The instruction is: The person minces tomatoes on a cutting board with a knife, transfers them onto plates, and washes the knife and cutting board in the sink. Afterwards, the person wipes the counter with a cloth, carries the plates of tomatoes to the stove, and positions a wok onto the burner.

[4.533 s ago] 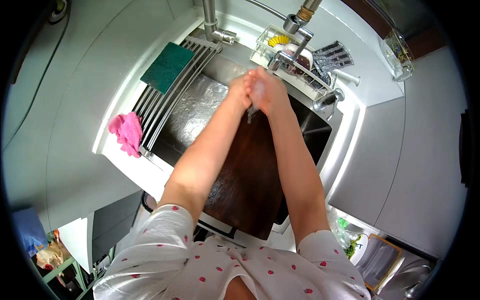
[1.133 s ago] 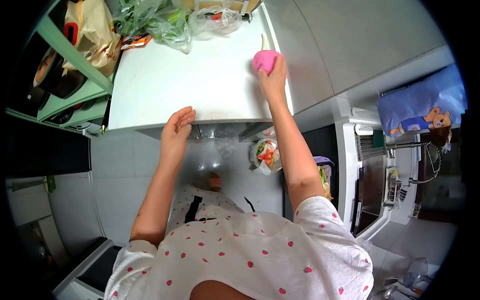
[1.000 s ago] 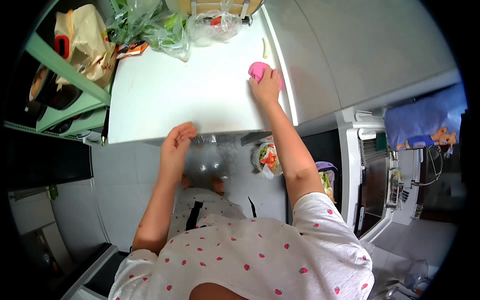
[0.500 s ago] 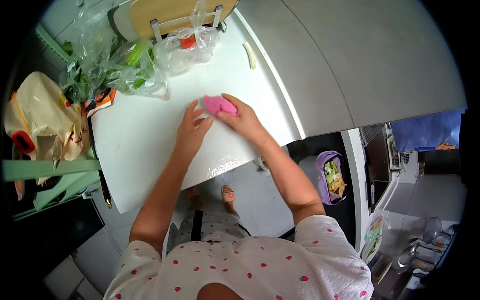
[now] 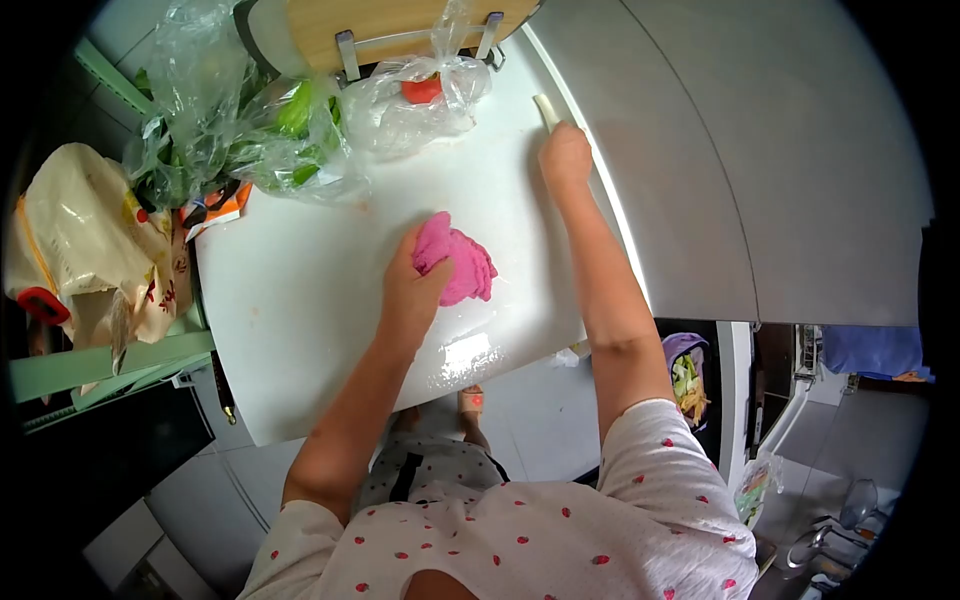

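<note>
My left hand (image 5: 414,290) is closed on a crumpled pink cloth (image 5: 462,268) over the middle of the white countertop (image 5: 300,300). Farther off, near the counter's right edge, my right hand (image 5: 566,158) has its fingers closed around the near end of a pale, thin vegetable piece (image 5: 545,108); the far end sticks out beyond the fingers. A wet, shiny patch lies on the counter below the cloth.
Clear bags with green leaves (image 5: 290,135) and a bag with something red (image 5: 422,90) stand at the back, before a wooden board (image 5: 400,25). A beige bag (image 5: 95,235) is at left. A purple-rimmed container (image 5: 688,385) of scraps is low at right.
The pink cloth has passed from my right hand to my left. My right hand has moved forward and right to the pale piece and closed on it. The view has shifted from the sink to the counter.
</note>
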Demonstrator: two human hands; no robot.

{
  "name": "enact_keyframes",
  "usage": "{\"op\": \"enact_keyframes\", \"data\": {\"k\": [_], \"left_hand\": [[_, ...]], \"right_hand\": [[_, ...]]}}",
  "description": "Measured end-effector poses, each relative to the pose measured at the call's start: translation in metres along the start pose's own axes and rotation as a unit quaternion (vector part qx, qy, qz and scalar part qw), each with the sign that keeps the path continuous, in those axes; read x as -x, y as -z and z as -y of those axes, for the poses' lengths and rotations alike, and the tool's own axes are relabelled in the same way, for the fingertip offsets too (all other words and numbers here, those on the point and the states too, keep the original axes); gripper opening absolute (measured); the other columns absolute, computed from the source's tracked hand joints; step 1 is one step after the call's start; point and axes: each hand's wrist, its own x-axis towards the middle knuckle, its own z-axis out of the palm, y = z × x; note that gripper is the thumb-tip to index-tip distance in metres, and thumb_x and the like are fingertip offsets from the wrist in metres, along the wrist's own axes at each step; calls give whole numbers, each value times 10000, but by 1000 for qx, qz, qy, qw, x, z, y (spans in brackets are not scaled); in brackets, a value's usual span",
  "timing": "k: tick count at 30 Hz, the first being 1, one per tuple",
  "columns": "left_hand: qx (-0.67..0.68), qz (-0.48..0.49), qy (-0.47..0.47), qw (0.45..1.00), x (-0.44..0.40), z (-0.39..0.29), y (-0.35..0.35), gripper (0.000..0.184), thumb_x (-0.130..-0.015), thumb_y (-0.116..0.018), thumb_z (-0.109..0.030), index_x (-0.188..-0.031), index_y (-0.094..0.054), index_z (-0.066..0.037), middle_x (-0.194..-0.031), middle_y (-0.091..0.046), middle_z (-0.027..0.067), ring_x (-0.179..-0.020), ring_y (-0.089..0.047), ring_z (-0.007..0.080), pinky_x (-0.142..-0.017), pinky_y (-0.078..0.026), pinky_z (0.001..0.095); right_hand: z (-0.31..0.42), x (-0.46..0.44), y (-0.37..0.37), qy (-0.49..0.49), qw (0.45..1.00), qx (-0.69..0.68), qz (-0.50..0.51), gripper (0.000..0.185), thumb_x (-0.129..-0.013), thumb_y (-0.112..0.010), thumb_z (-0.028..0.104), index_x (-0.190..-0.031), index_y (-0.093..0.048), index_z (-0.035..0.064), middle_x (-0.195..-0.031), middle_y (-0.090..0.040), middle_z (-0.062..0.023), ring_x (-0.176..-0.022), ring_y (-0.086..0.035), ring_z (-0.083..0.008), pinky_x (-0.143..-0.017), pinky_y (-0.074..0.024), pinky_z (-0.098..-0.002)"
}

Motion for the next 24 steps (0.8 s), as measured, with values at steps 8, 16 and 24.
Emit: {"op": "enact_keyframes", "data": {"k": [8, 16, 24], "left_hand": [[222, -10, 34, 974, -21, -12, -9, 392, -850, -525, -114, -1211, -433, 8, -1125, -515, 87, -1012, -501, 155, -895, -391, 288], [113, 116, 51, 985, -20, -37, -32, 453, -955, -333, -306, -1294, -356, -6, -1278, -430, 123, -1144, -447, 230, -965, -321, 348], [55, 62, 32, 996, 22, -32, 18, 413, -945, -359, -286, -1262, -411, -26, -1203, -502, 125, -1064, -505, 196, -902, -362, 313]], "right_hand": [[40, 32, 16, 86, 922, -370, 76, 657, -760, -642, 305, -1280, -383, -2, -1295, -395, -225, -1215, -376, -319, -1001, -311, -364], [8, 118, 41, 50, 888, -456, 39, 410, -765, -589, 48, -1167, -506, 30, -1196, -487, -184, -1127, -449, -325, -958, -351, -367], [16, 61, -19, 113, 990, -58, -60, 443, -816, -540, 236, -1208, -456, 48, -1244, -430, -200, -1158, -404, -342, -941, -278, -527]]}}
